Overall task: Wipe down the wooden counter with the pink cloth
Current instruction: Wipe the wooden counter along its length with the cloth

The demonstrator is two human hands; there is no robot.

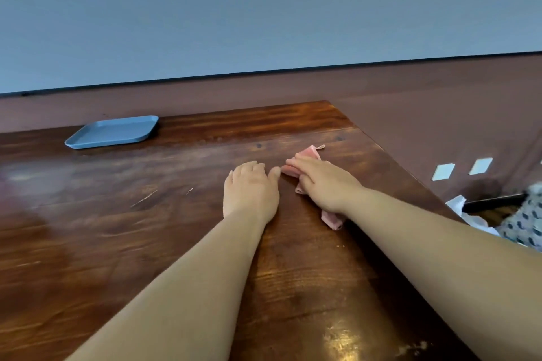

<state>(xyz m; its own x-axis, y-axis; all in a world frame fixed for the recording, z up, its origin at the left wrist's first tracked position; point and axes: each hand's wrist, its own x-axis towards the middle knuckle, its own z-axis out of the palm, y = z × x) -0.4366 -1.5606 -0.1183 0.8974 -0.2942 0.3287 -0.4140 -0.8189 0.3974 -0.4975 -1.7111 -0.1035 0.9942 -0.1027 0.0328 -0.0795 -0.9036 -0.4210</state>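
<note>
The dark wooden counter [146, 228] fills the lower view. My right hand [322, 182] lies flat on the pink cloth [309, 153], fingers straight, pressing it onto the wood near the counter's far right corner. Parts of the cloth show beyond my fingertips and below my wrist; the rest is hidden under the hand. My left hand [249, 189] rests palm down on the bare wood just left of the cloth, with its fingers bent down at the tips and its thumb almost touching the cloth's edge.
A blue tray [113, 132] sits at the back left of the counter. The counter's right edge runs diagonally past my right arm. Beyond it are a patterned fabric [525, 220] and something white. A brown wall stands behind.
</note>
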